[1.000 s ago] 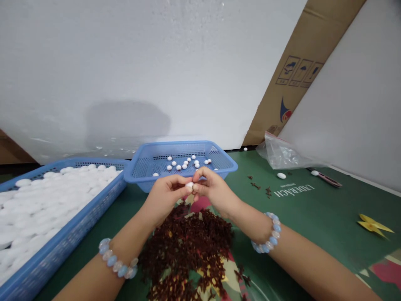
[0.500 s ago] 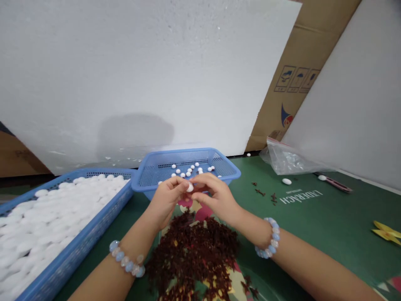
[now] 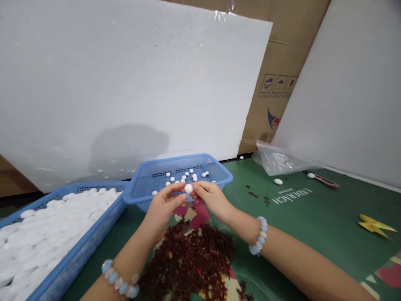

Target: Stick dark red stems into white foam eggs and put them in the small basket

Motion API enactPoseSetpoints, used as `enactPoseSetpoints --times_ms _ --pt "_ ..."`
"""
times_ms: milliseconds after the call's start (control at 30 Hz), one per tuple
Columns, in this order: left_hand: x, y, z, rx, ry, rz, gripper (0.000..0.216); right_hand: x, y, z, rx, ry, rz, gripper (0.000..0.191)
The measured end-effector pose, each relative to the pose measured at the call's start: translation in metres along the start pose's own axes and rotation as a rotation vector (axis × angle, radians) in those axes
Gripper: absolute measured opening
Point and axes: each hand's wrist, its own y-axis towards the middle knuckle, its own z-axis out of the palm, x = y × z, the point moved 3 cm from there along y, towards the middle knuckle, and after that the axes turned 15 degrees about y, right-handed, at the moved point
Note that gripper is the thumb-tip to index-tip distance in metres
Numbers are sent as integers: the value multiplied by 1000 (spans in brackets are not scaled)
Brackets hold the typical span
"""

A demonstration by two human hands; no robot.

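Observation:
A small white egg-shaped ball [image 3: 188, 188] is held up between my two hands, just in front of the far basket. The thumb and forefinger of my left hand [image 3: 163, 207] grip it from the left. Pinched closed, my right hand [image 3: 213, 200] touches the ball's right edge; whatever sits between its fingertips is hidden. Below both hands lies a heap of small dark reddish-brown pieces [image 3: 191, 259]. Behind them, a blue perforated basket [image 3: 138, 177] contains several white balls, a few with dark bits on them.
At the left, a larger blue basket [image 3: 78, 250] is filled with white balls. On the green tabletop [image 3: 300, 225] lie a loose white ball [image 3: 278, 182], brown pieces [image 3: 266, 200], a pink-handled tool [image 3: 326, 181], a clear plastic bag [image 3: 278, 158] and a yellow pointed object [image 3: 374, 225]. White panels stand behind.
My right fingers have closed from a looser curl into a pinch at the ball's right side. The ball shows more fully now. The whole view has shifted slightly.

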Motion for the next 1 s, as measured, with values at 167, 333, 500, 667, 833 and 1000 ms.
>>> enactPoseSetpoints --times_ms 167,333,500,667,833,1000 --pt "0 -1 3 -38 97 81 19 4 -1 2 21 -97 -48 21" --pt "-3 0 -1 -71 166 190 11 10 -4 6 38 -245 -167 13" --pt "-2 0 -3 -100 131 215 18 11 -8 7 52 -359 -332 22" --pt "-5 -3 -1 -131 50 260 22 16 -12 8 74 -447 -527 26" --pt "-15 -8 -2 -101 63 295 26 25 -18 8 28 -541 -593 22" --pt "-54 -19 -32 -232 780 491 33 28 -6 -5 -95 -703 -480 24"
